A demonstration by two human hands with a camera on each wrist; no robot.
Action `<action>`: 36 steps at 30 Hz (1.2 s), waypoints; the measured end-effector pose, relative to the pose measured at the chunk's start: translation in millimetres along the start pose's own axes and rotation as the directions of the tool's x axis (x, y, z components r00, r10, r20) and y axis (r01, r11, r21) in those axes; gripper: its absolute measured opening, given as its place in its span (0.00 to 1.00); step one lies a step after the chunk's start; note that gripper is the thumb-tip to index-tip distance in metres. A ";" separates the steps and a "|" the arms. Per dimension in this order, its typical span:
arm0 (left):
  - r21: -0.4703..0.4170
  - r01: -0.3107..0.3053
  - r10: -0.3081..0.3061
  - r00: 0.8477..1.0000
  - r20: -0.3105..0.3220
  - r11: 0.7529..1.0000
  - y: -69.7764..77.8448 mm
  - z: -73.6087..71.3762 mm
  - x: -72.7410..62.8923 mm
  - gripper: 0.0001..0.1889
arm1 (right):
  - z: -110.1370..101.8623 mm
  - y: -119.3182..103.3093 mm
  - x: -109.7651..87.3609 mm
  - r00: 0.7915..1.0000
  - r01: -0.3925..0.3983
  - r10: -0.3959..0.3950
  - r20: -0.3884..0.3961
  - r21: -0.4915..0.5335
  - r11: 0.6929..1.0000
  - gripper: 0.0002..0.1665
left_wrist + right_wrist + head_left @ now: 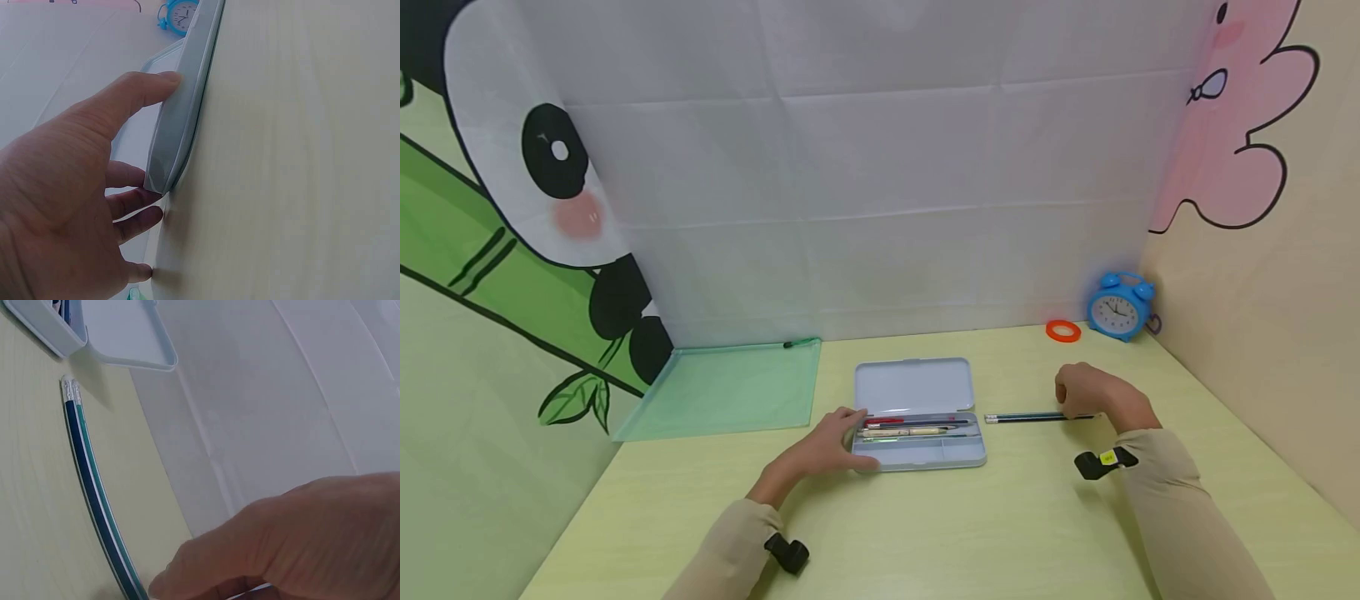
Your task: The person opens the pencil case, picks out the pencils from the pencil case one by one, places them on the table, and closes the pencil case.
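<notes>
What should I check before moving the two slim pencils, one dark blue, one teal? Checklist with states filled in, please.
1. Pale grey-blue, rectangular plastic case open: ok, its lid is up at the back.
2. Case steadied: ok, left hand grips its left end.
3. Pencils aligned: ok, side by side on the pale yellow table.
4. Pencils in the case: not ok, they lie to its right.
5. Right hand firmly gripping them: cannot tell, most fingertips are hidden.
6. Round blue alarm clock out of the way: ok, apparently, behind the right hand.
</notes>
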State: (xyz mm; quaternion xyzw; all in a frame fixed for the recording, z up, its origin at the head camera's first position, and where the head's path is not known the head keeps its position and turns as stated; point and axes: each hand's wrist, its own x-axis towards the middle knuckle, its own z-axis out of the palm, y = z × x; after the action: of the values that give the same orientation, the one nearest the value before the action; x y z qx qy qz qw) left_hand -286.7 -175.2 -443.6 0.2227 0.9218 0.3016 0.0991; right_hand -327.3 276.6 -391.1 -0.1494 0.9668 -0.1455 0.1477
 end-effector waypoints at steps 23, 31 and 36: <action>0.006 0.012 -0.012 1.000 -0.002 1.000 2.7 0.1 -0.8 0.53 | 41.2 -102.6 21.6 0.923 0.335 -0.343 -0.175 -0.072 0.939 0.02; 0.005 0.011 -0.011 1.000 0.003 1.000 0.6 0.5 0.0 0.53 | 58.1 -124.9 23.0 0.857 0.465 -0.463 -0.225 -0.048 0.884 0.04; 0.000 0.010 -0.010 1.000 0.004 1.000 1.1 0.1 0.4 0.53 | 64.1 -132.0 23.7 0.838 0.498 -0.495 -0.229 -0.048 0.866 0.05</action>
State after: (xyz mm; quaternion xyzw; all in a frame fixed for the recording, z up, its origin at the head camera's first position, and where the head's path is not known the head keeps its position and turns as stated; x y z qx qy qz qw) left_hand -286.6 -174.1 -443.0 0.2187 0.9227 0.3004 0.1024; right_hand -295.3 133.0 -412.5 -0.3754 0.9046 -0.2018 -0.0086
